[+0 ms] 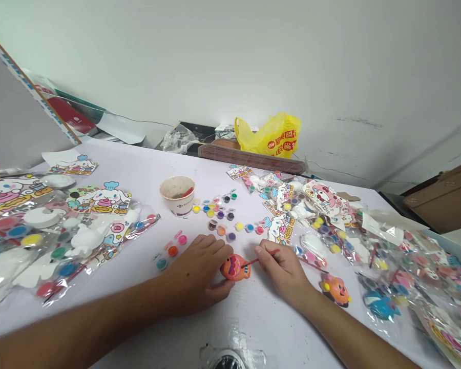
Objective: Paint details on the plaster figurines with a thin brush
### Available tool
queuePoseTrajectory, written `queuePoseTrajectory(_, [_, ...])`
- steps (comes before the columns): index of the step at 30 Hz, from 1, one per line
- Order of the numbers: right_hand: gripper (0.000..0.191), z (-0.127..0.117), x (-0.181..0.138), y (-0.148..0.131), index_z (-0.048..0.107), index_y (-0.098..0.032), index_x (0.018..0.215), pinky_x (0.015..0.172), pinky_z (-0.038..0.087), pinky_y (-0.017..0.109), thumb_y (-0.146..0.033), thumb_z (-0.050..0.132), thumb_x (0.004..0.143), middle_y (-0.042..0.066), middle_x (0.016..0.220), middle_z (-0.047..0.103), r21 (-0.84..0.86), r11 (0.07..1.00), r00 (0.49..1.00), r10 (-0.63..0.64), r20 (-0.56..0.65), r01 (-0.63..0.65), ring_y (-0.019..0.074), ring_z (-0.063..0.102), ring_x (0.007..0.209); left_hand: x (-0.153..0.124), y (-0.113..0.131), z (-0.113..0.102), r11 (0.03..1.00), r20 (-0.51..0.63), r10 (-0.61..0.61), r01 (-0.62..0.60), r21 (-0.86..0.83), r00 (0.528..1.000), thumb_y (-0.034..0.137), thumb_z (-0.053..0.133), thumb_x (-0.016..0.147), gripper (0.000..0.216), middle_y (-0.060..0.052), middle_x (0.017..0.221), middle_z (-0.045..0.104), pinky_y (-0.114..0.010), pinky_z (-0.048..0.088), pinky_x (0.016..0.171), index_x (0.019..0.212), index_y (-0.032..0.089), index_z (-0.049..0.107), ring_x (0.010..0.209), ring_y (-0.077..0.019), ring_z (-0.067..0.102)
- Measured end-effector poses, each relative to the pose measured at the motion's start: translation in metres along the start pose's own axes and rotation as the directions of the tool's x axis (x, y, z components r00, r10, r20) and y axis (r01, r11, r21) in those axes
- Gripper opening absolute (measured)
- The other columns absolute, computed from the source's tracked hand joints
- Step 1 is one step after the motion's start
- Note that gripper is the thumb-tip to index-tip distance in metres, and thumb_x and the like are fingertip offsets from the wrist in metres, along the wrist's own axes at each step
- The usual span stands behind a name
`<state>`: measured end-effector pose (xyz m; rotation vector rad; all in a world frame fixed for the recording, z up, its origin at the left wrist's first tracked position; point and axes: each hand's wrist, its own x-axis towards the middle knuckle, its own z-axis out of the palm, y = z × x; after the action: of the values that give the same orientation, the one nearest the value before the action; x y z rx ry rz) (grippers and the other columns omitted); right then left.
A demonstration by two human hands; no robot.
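Steadying the fish (235, 267), well in from the desk's (276, 333) far edge, your left hand (202, 266) curled part-closed about its side; your right hand (282, 267) pinched the brush (253, 261), tip at the fish's pattern. The fish seemed light, stiff, possibly brittle, slick if wet; its rim offered the safest grip.

A little orange toy (234, 268) is being held low at the white table (280, 328), with its painted side being kept up. Pink wavy stripes, a dark purple patch and short blue lines are being shown on it. A thin red brush (252, 262) is being held at a slant, its tip being pointed at the stripes.
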<state>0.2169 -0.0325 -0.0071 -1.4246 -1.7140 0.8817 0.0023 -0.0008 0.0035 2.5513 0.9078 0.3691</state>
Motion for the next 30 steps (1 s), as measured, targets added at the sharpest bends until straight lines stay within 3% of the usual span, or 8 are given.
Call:
queuePoseTrajectory(10, [0.044, 0.0005, -0.001, 0.0008, 0.028, -0.022, 0.061, 0.05, 0.024, 0.026, -0.045, 0.038, 0.098, -0.005, 0.058, 0.027, -0.039, 0.999, 0.999, 0.003, -0.041, -0.004, 0.0123, 0.028, 0.054, -0.0008, -0.0009, 0.0013, 1.0, -0.013, 0.0, 0.0, -0.003, 1.0, 0.022, 0.058, 0.08, 0.014, -0.003, 0.089, 0.054, -0.036, 0.033, 0.076, 0.091, 0.022, 0.05, 0.084, -0.0225, 0.044])
queuePoseTrajectory(14, [0.044, 0.0008, -0.0016, -0.0005, 0.026, -0.022, 0.061, 0.05, 0.024, 0.026, -0.044, 0.038, 0.098, -0.005, 0.058, 0.028, -0.021, 0.999, 0.999, -0.039, 0.013, 0.039, 0.012, 0.028, 0.054, 0.0, -0.0004, 0.0002, 1.0, 0.002, 0.001, -0.001, -0.004, 1.0, 0.022, 0.058, 0.08, 0.014, -0.002, 0.088, 0.053, -0.036, 0.032, 0.076, 0.09, 0.021, 0.049, 0.084, -0.0223, 0.044])
queuePoseTrajectory(27, [0.043, -0.0003, 0.0, -0.0011, 0.031, -0.022, 0.061, 0.051, 0.023, 0.027, -0.042, 0.038, 0.098, -0.005, 0.058, 0.028, -0.009, 1.0, 0.999, 0.024, -0.031, -0.024, 0.0124, 0.029, 0.054, 0.0003, -0.0004, -0.0003, 1.0, 0.003, -0.007, 0.007, -0.009, 1.0, 0.021, 0.058, 0.079, 0.015, -0.003, 0.089, 0.054, -0.036, 0.032, 0.076, 0.091, 0.021, 0.049, 0.085, -0.0225, 0.044])
queuePoseTrajectory(30, [0.043, -0.0003, 0.0003, -0.0012, 0.029, -0.022, 0.061, 0.051, 0.024, 0.027, -0.042, 0.038, 0.097, -0.005, 0.058, 0.028, 0.013, 1.0, 1.0, 0.001, 0.007, -0.001, 0.0123, 0.029, 0.054, 0.0004, -0.0004, -0.0002, 1.0, 0.008, -0.005, 0.005, -0.008, 1.0, 0.021, 0.058, 0.079, 0.014, -0.003, 0.089, 0.054, -0.036, 0.032, 0.076, 0.091, 0.021, 0.049, 0.085, -0.0225, 0.044])
